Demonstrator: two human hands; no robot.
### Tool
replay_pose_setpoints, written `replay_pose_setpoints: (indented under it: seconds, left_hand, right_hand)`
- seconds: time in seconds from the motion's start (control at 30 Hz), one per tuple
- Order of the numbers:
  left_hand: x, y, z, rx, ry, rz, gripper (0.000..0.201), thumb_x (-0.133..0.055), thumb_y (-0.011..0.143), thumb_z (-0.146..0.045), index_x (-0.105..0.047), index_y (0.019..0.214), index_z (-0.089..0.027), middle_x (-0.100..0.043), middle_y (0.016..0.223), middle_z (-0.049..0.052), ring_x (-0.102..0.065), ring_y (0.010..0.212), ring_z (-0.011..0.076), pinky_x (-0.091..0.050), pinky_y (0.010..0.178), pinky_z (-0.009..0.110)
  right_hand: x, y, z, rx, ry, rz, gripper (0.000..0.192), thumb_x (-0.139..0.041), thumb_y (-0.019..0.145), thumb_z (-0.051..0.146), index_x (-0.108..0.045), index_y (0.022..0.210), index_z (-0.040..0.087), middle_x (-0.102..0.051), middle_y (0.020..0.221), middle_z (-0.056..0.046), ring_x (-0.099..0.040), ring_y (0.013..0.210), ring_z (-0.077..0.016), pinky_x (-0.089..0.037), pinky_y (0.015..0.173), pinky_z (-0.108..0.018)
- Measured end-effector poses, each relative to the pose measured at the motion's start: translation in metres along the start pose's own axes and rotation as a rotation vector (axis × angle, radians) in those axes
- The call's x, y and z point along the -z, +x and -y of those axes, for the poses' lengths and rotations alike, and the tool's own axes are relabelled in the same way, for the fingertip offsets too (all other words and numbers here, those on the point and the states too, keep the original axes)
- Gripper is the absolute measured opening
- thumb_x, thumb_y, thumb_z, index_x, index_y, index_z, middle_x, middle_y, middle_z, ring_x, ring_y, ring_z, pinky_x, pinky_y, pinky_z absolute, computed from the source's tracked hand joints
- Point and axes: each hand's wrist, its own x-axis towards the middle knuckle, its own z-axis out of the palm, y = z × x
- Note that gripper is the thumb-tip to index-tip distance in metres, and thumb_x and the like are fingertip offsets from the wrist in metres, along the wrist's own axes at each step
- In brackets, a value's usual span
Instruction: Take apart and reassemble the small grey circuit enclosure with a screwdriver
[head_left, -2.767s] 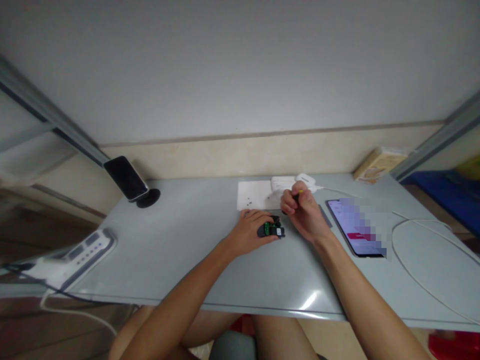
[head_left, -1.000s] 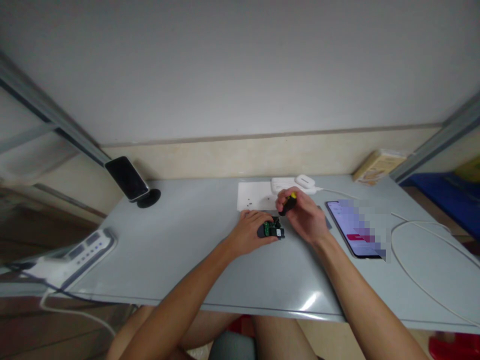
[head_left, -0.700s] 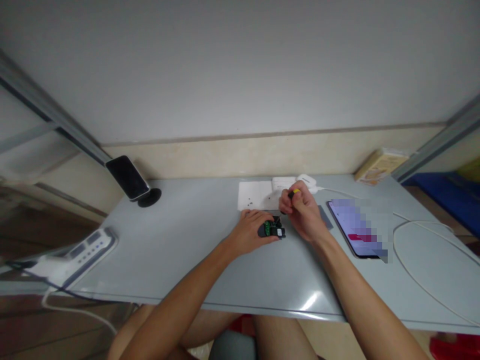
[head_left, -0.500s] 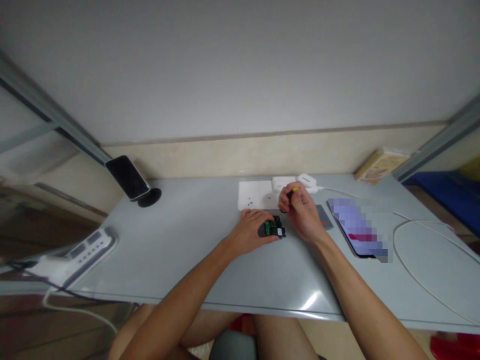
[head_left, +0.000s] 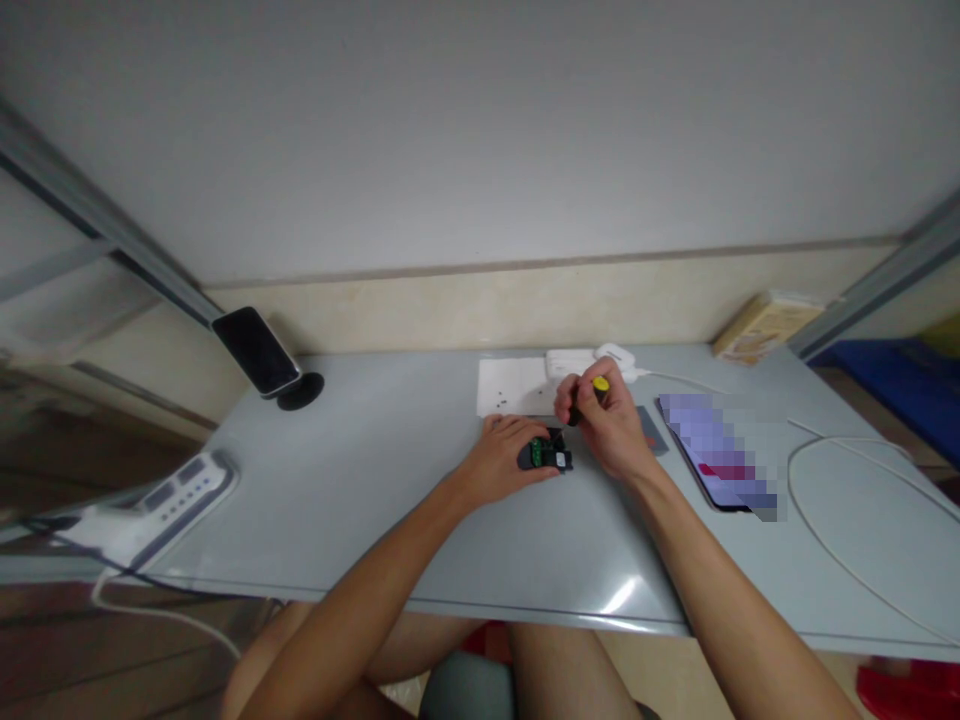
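My left hand (head_left: 499, 460) is wrapped round a small opened black device (head_left: 555, 459), holding it on the table. Inside it a green circuit board shows; the device's rounded end looks like part of a computer mouse. My right hand (head_left: 616, 430) grips a screwdriver (head_left: 601, 384) with a black and yellow handle. The screwdriver's shaft slants down to the device, but where exactly its tip rests is too small to tell. Just beyond my left hand lies a white sheet (head_left: 513, 378) with several tiny dark pieces on it, seemingly screws.
Right of my hands lie a grey card (head_left: 651, 432) and a phone (head_left: 709, 450) with a lit, blurred screen. White chargers (head_left: 570, 364) and a cable (head_left: 799, 530) sit behind and right. A phone on a stand (head_left: 259, 352) and a power strip (head_left: 180, 505) are at left.
The screwdriver handle has tilted, so more of its yellow end shows, and my right fingers have shifted round it. My left hand keeps the device in place.
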Motion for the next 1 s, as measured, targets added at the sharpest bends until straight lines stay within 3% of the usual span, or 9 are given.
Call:
replay_pose_setpoints:
  seconds: [0.13, 0.23, 0.37, 0.57, 0.83, 0.9, 1.0]
  left_hand:
    - [0.0, 0.0, 0.0, 0.0, 0.002, -0.001, 0.04, -0.073, 0.089, -0.051, -0.062, 0.118, -0.025, -0.069, 0.129, 0.003, -0.06, 0.121, 0.0255, -0.032, 0.107, 0.043]
    - [0.001, 0.0, -0.001, 0.002, 0.003, 0.005, 0.04, -0.073, 0.089, -0.051, -0.062, 0.117, -0.025, -0.07, 0.128, 0.004, -0.06, 0.12, 0.0258, -0.033, 0.106, 0.043]
    - [0.002, 0.0, -0.002, 0.013, 0.001, 0.015, 0.04, -0.072, 0.089, -0.052, -0.062, 0.117, -0.025, -0.07, 0.128, 0.003, -0.06, 0.119, 0.0259, -0.033, 0.105, 0.042]
    - [0.001, 0.001, -0.002, 0.013, -0.003, 0.013, 0.04, -0.071, 0.09, -0.053, -0.062, 0.117, -0.026, -0.07, 0.126, 0.003, -0.06, 0.119, 0.0256, -0.033, 0.106, 0.043]
    - [0.0, 0.0, -0.001, 0.014, -0.002, 0.001, 0.04, -0.074, 0.088, -0.052, -0.063, 0.117, -0.026, -0.069, 0.129, 0.004, -0.059, 0.122, 0.0262, -0.034, 0.107, 0.042]
    - [0.0, 0.0, -0.001, 0.016, 0.0, 0.008, 0.04, -0.072, 0.089, -0.053, -0.063, 0.118, -0.026, -0.069, 0.129, 0.004, -0.059, 0.122, 0.0261, -0.034, 0.108, 0.042]
    - [0.001, 0.0, -0.001, 0.012, 0.001, 0.01, 0.04, -0.071, 0.09, -0.053, -0.063, 0.118, -0.025, -0.07, 0.127, 0.004, -0.06, 0.119, 0.0256, -0.033, 0.108, 0.043]
  right_hand:
    - [0.0, 0.0, -0.002, -0.038, 0.044, -0.015, 0.033, -0.069, 0.091, 0.051, -0.048, 0.085, 0.026, -0.04, 0.062, 0.008, -0.031, 0.051, -0.0098, -0.024, 0.049, -0.024]
    - [-0.001, 0.001, -0.003, -0.07, 0.028, -0.053, 0.037, -0.066, 0.09, 0.06, -0.054, 0.084, 0.025, -0.039, 0.063, 0.006, -0.027, 0.053, -0.0105, -0.022, 0.049, -0.025]
    - [-0.004, 0.001, 0.004, -0.105, 0.11, -0.07, 0.042, -0.063, 0.088, 0.067, -0.062, 0.087, 0.025, -0.039, 0.063, 0.004, -0.03, 0.055, -0.0113, -0.025, 0.05, -0.025]
    - [-0.006, 0.001, 0.009, -0.148, 0.18, -0.069, 0.037, -0.064, 0.09, 0.06, -0.067, 0.087, 0.023, -0.044, 0.066, 0.002, -0.039, 0.056, -0.012, -0.033, 0.053, -0.026]
    - [-0.004, 0.0, 0.012, -0.137, 0.137, -0.057, 0.036, -0.076, 0.084, 0.049, -0.052, 0.077, 0.023, -0.061, 0.091, 0.0, -0.059, 0.067, -0.0127, -0.047, 0.065, -0.029]
    - [-0.004, 0.0, 0.011, -0.137, 0.136, -0.051, 0.038, -0.076, 0.085, 0.05, -0.049, 0.077, 0.024, -0.057, 0.078, 0.003, -0.053, 0.059, -0.0108, -0.043, 0.058, -0.025]
    - [-0.003, 0.001, 0.005, -0.105, 0.12, -0.06, 0.04, -0.074, 0.086, 0.054, -0.049, 0.076, 0.025, -0.039, 0.06, 0.006, -0.035, 0.05, -0.0095, -0.027, 0.048, -0.021]
